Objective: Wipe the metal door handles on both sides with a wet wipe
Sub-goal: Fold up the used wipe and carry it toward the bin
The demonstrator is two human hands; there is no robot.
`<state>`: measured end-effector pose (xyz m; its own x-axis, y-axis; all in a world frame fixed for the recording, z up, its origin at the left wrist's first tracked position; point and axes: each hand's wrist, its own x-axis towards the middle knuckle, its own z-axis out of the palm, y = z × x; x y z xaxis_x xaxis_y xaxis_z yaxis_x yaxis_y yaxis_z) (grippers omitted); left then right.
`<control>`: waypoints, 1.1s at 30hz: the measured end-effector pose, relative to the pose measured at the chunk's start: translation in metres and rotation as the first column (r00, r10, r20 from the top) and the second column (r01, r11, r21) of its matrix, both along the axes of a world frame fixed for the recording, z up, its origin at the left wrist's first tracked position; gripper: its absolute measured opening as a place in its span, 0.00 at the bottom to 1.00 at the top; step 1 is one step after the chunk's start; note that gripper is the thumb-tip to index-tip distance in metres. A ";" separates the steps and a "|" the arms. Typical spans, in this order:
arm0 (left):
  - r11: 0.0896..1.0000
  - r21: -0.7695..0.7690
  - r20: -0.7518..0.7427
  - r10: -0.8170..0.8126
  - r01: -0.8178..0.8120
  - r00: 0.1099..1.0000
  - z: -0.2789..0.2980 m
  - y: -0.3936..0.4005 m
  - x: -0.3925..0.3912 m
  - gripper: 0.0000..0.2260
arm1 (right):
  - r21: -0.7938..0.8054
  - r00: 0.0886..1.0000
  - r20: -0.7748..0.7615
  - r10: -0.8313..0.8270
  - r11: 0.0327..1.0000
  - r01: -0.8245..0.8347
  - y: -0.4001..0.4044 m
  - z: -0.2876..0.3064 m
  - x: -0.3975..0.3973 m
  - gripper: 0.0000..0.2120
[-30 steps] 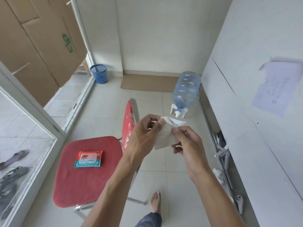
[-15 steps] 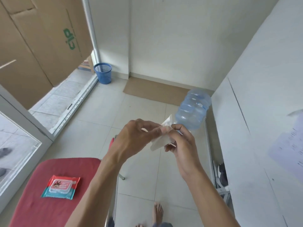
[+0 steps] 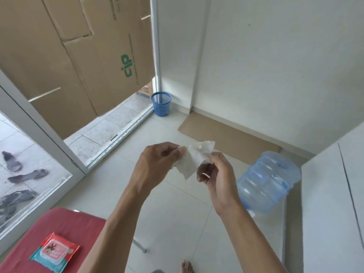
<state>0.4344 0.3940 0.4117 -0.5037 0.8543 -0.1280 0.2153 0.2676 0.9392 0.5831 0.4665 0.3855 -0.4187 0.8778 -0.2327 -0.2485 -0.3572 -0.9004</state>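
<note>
Both hands pinch 1 thin, crumpled white wet wipe [image 3: 192,161] between them: left hand [image 3: 157,164] and right hand [image 3: 216,174], fingers curled on its edges.

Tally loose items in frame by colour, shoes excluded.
White: 1, the wet wipe, pinched by the left hand and right hand.
Blue: 2, the waste basket and water jug.
Red and teal: 1, the wipes pack on the red seat.
Total: 4
</note>
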 end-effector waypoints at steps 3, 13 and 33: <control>0.997 0.013 0.033 0.070 -0.070 0.997 -0.001 0.047 -0.004 0.07 | 0.004 0.998 0.053 0.015 1.000 -0.015 0.055 -0.001 -0.004 0.08; 0.971 0.084 0.131 0.213 -0.225 0.968 -0.027 0.206 -0.061 0.08 | -0.001 0.990 0.100 0.102 0.995 -0.102 0.219 -0.013 -0.074 0.04; 0.853 0.161 0.178 0.471 -0.497 0.864 -0.039 0.500 -0.285 0.07 | 0.100 0.927 0.273 0.257 0.951 -0.293 0.545 -0.016 -0.292 0.06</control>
